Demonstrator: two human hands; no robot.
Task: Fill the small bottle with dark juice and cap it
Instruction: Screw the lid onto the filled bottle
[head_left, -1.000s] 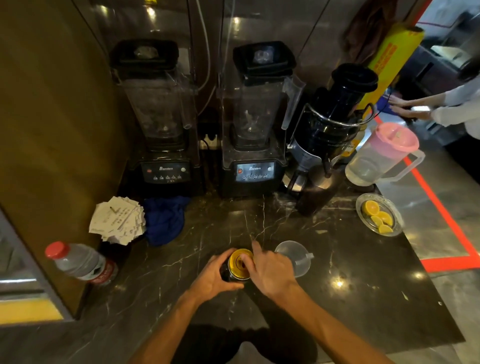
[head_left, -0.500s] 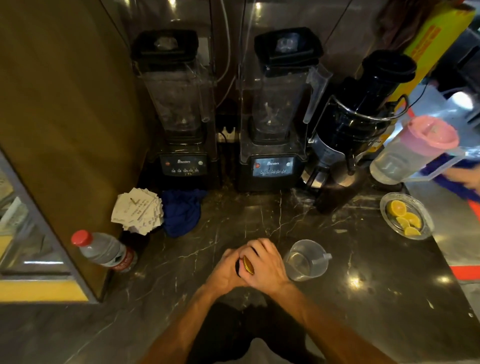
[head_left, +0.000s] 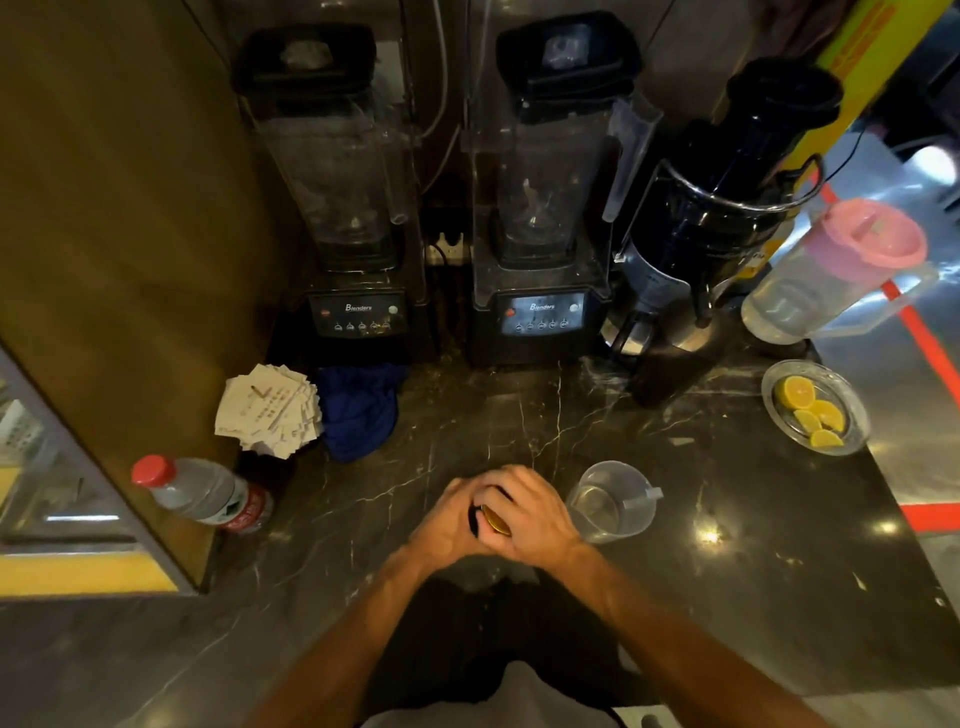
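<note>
While closed, fingers (head_left: 511, 480) around cap (head_left: 494, 520)

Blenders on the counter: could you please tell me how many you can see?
2. One blender stands at the back left beside the wall panel; the other blender stands right of it, next to the black juicer. None appear hidden.

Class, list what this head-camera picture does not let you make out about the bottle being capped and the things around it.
- Small bottle: body hidden by left hand and right hand; fill level unknown.
- Gold cap: only an edge shows, so its tightness is unclear.
- Blender button labels: too small.
- Paper stack writing: too small, blurred.
- Yellow roll: cut off by the top edge.
</note>
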